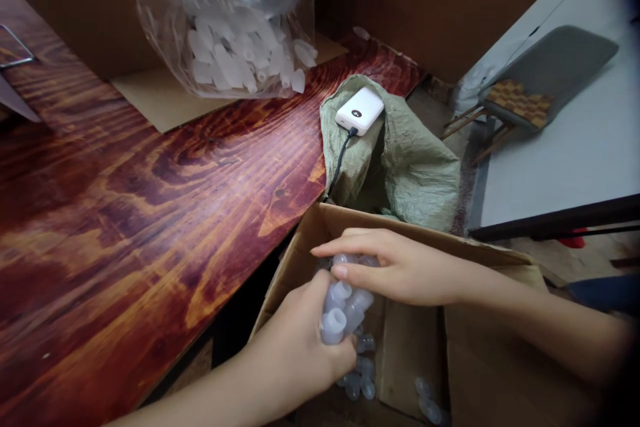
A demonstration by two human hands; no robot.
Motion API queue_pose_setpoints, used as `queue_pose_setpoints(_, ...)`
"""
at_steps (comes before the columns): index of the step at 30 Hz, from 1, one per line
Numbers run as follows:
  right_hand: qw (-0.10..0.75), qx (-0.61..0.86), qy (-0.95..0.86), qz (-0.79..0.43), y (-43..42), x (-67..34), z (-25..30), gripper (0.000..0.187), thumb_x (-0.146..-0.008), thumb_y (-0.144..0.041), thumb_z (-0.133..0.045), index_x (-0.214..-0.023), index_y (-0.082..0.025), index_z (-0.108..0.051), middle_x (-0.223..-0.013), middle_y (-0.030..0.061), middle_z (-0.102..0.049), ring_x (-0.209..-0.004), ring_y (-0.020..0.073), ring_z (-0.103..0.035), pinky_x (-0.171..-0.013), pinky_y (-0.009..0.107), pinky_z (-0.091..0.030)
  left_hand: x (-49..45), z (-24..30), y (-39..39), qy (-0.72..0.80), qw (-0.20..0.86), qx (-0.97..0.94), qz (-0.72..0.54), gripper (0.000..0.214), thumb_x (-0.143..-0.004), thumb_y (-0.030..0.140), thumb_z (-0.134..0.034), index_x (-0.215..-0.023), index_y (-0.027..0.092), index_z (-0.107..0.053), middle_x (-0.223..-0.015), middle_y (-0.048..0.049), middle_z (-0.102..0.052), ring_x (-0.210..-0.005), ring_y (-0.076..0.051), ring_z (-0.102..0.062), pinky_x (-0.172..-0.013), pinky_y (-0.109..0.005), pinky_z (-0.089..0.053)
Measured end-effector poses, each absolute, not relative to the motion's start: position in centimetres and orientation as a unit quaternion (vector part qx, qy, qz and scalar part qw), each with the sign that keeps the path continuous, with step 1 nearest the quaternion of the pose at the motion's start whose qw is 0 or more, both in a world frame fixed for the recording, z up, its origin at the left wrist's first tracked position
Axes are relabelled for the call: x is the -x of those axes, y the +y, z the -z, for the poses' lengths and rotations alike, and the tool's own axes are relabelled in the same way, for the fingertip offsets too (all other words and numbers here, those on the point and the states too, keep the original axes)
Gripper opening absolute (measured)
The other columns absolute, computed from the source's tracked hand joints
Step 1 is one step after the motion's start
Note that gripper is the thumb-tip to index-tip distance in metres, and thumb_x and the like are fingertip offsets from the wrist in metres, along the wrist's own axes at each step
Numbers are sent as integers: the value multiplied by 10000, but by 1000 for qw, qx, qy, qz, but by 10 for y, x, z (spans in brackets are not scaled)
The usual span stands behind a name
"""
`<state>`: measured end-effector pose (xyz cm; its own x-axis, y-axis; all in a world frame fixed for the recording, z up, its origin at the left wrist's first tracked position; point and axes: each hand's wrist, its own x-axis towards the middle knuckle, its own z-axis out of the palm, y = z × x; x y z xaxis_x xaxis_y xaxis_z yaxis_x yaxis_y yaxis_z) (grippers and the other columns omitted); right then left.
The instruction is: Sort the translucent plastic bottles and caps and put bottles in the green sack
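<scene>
My left hand curls around a bunch of small translucent plastic caps, hollow with round open ends. From the other side my right hand closes over the top of the same bunch, thumb and fingers against the caps. Both hands are over an open cardboard box. More loose caps lie inside it below my left hand, and a few others lie farther right. My hands hide part of the bunch.
A wood-grain table borders the box on the left. On it stands a clear plastic bag of frosted pieces. A white power bank with a black cable rests on a green woven sack. A grey chair stands at right.
</scene>
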<state>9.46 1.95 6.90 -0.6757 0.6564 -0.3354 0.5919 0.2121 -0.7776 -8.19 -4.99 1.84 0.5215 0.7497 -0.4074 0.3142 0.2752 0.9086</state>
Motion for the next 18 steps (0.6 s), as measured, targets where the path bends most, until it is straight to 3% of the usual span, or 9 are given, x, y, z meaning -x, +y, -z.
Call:
queue_pose_setpoints(4, 46, 448, -709, -542, 16, -94, -67, 262, -960, -342, -485, -1116, -179, -619, -1033, 29, -668, -892, 147, -614, -760, 255, -476, 82, -17, -51, 489, 646, -569, -144, 367, -724, 191, -612, -1057, 216, -458, -875, 23, -621, -691, -138, -554, -579, -235, -415)
queue_pose_setpoints(9, 64, 499, -635, -586, 9, -97, -66, 308, -927, -460, -529, -966, -164, -606, -926, 26, -682, -824, 152, -606, -701, 257, -466, 80, -18, -54, 477, 661, -559, -153, 553, -715, 172, -607, -1211, 228, -366, -956, -2, -623, -762, -161, -597, -648, -260, -459)
queue_pose_setpoints(14, 75, 495, -650, -572, -1, -101, -68, 267, -905, -437, -581, -955, -193, -676, -902, -12, -675, -815, 120, -595, -692, 210, -449, 79, -21, -57, 472, 653, -575, -144, 583, -735, 162, -578, -1257, 241, -333, -946, -14, -614, -742, -169, -595, -615, -261, -439)
queue_pose_setpoints(18, 33, 468, -694, -546, -2, -107, -75, 220, -928, -385, -566, -1012, -213, -672, -915, -29, -681, -801, 102, -603, -680, 197, -440, 78, -24, -58, 458, 660, -578, -142, 614, -735, 158, -588, -1280, 259, -323, -1015, -23, -615, -806, -185, -613, -644, -270, -446)
